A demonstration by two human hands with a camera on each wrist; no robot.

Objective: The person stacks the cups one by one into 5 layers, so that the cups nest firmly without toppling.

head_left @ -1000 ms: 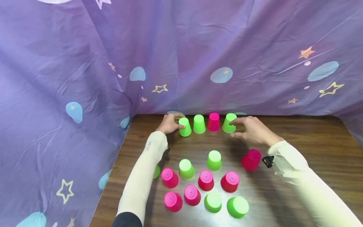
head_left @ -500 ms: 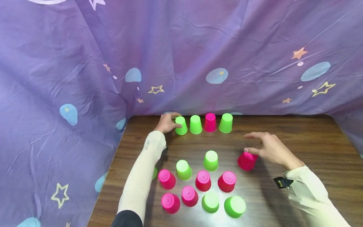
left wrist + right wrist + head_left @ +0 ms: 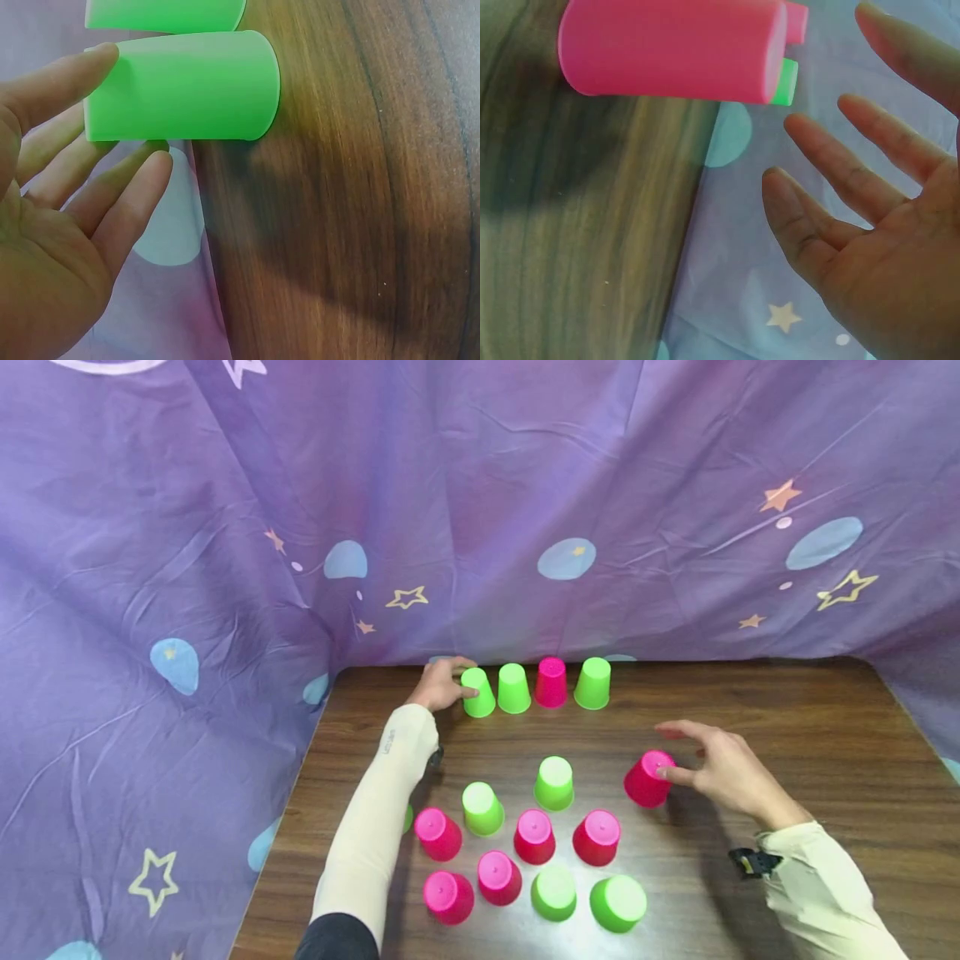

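And here on the left sleeve (image 3: 372, 822), near the wrist, sits a short line of dark lettering (image 3: 387, 741), too small and blurred to read; no legible text anywhere.

The person's bare left hand (image 3: 64, 240) holds a bright green, smooth tapered cup (image 3: 187, 86) near its narrow end, thumb across the near side, some fingers passing behind. A second bright green tapered cup (image 3: 165, 13), cut off by the top edge, sits just beside it. A shadow darkens the brown wood-grain tabletop (image 3: 390, 165); pale purple cloth (image 3: 169, 307) bears a whitish rounded patch (image 3: 171, 217).
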